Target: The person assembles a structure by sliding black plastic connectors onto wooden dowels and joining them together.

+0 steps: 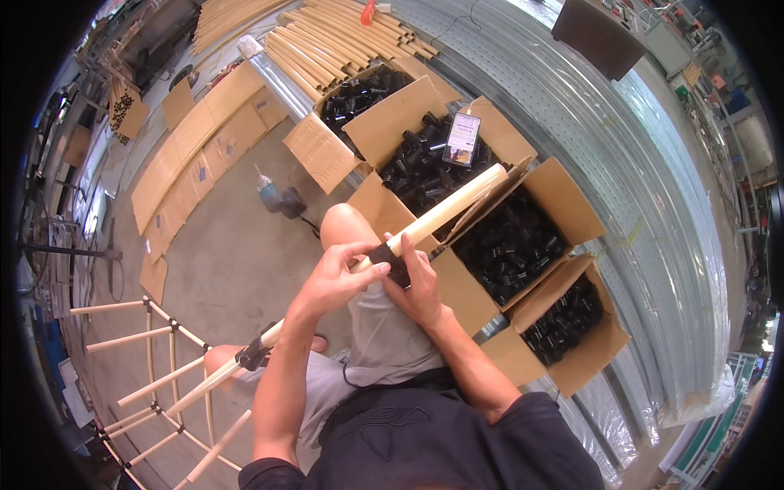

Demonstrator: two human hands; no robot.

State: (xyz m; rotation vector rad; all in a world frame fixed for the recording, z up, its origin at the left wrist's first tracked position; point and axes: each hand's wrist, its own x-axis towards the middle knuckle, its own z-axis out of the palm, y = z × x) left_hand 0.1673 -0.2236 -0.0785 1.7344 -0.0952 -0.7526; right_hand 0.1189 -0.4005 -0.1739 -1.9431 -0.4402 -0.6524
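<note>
A long cream-coloured pipe [449,206] slants across my lap, its far end pointing up and right toward the boxes. Around it sits a black pipe connector [389,260], which both of my hands grip. My left hand [333,279] pinches the connector from the left, thumb lying on top. From the right, my right hand [422,287] wraps its fingers round the connector and the pipe. Farther down to the left, near my left forearm, another black joint [255,351] is fixed on a cream pipe. Whether that pipe is the same one is hidden by my forearm.
Open cardboard boxes [327,155] full of black connectors [510,245] stand ahead and right. A card in a clear holder [463,137] lies on one. A blue-and-black power drill [279,198] rests on the floor. At left stands a pipe frame [163,376]; loose pipes [327,45] lie beyond.
</note>
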